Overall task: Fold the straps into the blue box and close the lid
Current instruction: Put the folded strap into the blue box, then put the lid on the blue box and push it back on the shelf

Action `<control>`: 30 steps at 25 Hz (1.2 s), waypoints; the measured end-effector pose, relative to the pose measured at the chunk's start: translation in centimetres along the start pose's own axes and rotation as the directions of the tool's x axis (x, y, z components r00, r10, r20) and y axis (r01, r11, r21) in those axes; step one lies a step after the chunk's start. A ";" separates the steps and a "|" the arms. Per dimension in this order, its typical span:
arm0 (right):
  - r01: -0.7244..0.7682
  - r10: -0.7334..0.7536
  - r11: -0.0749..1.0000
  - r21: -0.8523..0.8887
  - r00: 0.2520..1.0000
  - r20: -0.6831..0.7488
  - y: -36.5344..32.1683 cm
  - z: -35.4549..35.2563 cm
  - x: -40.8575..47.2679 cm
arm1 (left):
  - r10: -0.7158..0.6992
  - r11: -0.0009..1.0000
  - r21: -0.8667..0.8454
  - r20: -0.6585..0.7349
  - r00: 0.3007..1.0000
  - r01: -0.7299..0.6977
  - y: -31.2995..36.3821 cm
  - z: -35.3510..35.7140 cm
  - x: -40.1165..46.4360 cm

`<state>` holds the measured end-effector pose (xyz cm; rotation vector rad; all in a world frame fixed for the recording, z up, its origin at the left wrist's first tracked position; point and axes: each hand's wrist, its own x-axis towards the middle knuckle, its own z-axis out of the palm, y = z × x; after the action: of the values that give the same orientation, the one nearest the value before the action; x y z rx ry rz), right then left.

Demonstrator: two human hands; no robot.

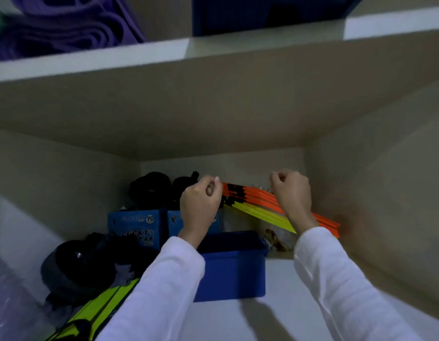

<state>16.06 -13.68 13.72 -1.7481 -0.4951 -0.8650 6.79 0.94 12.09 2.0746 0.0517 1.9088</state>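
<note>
Both my arms reach up into the shelf (pixel 275 274), white sleeves to the wrists. My left hand (pixel 201 205) is curled in a tight grip on one end of the orange and yellow straps (pixel 258 205); my right hand (pixel 291 190) pinches them further along. The straps slope down rightward behind the blue box (pixel 234 269), which stands on the shelf below my hands, its inside hidden.

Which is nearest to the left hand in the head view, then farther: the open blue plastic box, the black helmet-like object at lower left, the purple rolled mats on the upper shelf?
From the left hand:
1. Open blue plastic box, just below it.
2. Black helmet-like object, lower left.
3. Purple rolled mats, upper shelf, top left.
</note>
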 end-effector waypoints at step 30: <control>0.220 -0.086 0.786 0.578 0.964 -0.251 -14.1 -17.7 5.1 | -0.080 0.868 -0.488 0.044 0.996 0.091 16.7 -10.4 11.0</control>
<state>4.04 -25.84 29.41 -1.0230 -0.6904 -0.8745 -5.29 -10.12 27.62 1.7148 -0.3112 1.6309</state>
